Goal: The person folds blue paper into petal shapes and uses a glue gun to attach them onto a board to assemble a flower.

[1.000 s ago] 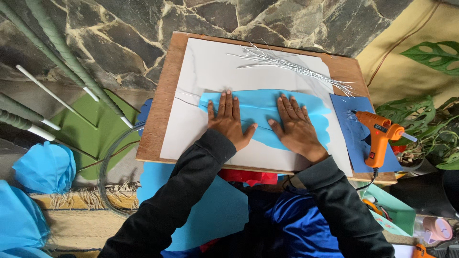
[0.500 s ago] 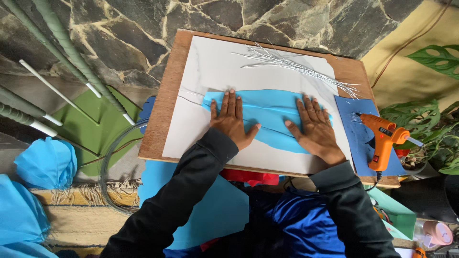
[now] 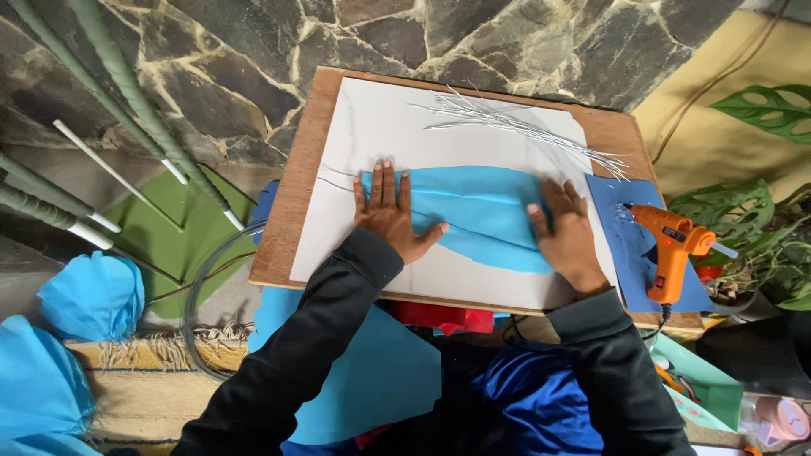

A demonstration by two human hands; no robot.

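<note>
on the wooden board (image 3: 291,211) lies one white sheet (image 3: 380,127), and on that sheet one light blue paper piece (image 3: 481,211), curved along its lower edge and creased across the middle. two hands press flat on it. the left hand (image 3: 390,215) rests on the blue piece's left end, palm down, fingers straight and close together, thumb stretched out to the side. the right hand (image 3: 568,236) lies on the right end, palm down, fingers slightly spread; neither hand grips anything. both arms wear black sleeves.

at the far edge of the sheet sits one loose bundle of thin white wires (image 3: 507,122). to the right of the right hand, one orange glue gun (image 3: 672,249) stands on one darker blue sheet (image 3: 625,253), just beside the hand but not touching it. left of the board, on the stone floor, are one green sheet (image 3: 182,245), several green wrapped stems (image 3: 110,84) with white ends, and two bunched blue paper forms (image 3: 89,295). another blue sheet (image 3: 372,371) lies over the person's lap.
</note>
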